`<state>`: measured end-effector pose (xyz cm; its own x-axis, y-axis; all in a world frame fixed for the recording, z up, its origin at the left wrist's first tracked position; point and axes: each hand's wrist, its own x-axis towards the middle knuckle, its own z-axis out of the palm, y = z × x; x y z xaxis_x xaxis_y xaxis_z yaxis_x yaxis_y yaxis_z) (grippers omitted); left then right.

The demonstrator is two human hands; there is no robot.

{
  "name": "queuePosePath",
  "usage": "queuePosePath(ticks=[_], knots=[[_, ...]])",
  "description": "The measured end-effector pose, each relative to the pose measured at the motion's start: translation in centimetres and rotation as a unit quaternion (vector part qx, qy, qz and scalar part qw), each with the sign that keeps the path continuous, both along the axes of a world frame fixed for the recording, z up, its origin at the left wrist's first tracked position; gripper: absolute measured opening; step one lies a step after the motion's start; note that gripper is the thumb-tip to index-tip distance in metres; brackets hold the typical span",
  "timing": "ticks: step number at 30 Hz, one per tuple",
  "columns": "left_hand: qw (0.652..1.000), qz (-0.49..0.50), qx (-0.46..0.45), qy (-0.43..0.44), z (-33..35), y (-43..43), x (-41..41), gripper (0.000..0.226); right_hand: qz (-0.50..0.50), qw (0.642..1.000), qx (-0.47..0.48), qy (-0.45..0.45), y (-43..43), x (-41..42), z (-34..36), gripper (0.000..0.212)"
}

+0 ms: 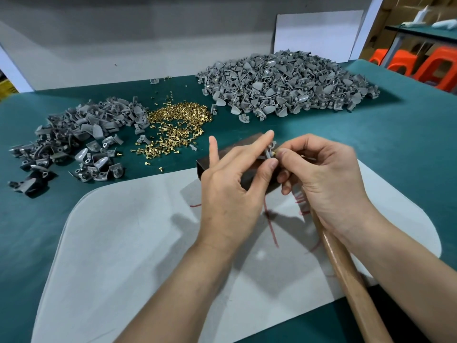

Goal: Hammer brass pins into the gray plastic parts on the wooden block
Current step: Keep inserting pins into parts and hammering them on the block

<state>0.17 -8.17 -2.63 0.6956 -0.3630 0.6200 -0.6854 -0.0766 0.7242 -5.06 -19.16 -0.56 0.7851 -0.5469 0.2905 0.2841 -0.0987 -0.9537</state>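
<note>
My left hand (233, 184) pinches a small gray plastic part (269, 151) between thumb and index finger above the dark wooden block (223, 162). My right hand (321, 177) meets it from the right, its thumb and index finger pinching a brass pin (276, 152) at the part. A wooden hammer handle (346, 268) runs from under my right palm toward the lower right; its head is hidden. The block is mostly covered by both hands.
Loose brass pins (178, 122) lie in a heap behind the block. A small pile of gray parts (79, 137) sits at left, a large pile (284, 82) at back right. A pale gray mat (138, 243) covers the green table (408, 144). Orange stools (420, 65) stand far right.
</note>
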Motion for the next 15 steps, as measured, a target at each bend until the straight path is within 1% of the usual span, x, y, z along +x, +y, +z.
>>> queuePosePath(ticks=[15], knots=[[1.000,0.008,-0.002,0.002,-0.16,-0.05,0.09,0.031,0.001,1.000,0.023,0.001,0.12,0.17,-0.57,0.018]])
